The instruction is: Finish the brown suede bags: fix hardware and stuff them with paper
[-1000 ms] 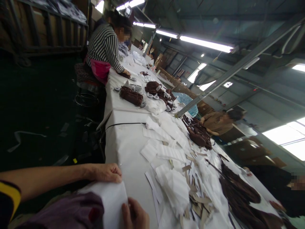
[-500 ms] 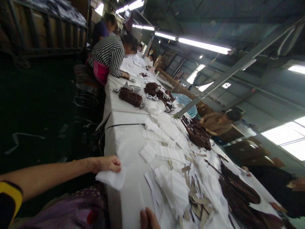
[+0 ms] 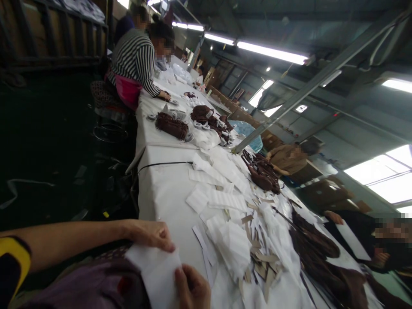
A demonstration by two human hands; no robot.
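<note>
A white foam sheet hangs between my two hands at the near left edge of the white-covered table. My left hand pinches its upper edge. At its right edge, my right hand grips it between thumb and fingers. The sheet's lower part runs out of view. Right of my hands lie loose white sheets and a scatter of grey-beige strips.
Brown fringed bundles lie farther up the table. Dark brown items spread along the right side. A person in stripes leans over the left edge. Two people are across the table, one holding a white strip. A metal pole slants overhead.
My right hand has come up into view and taken hold of the sheet. My left hand has moved slightly right and down with it. The person at far right now shows a white strip.
</note>
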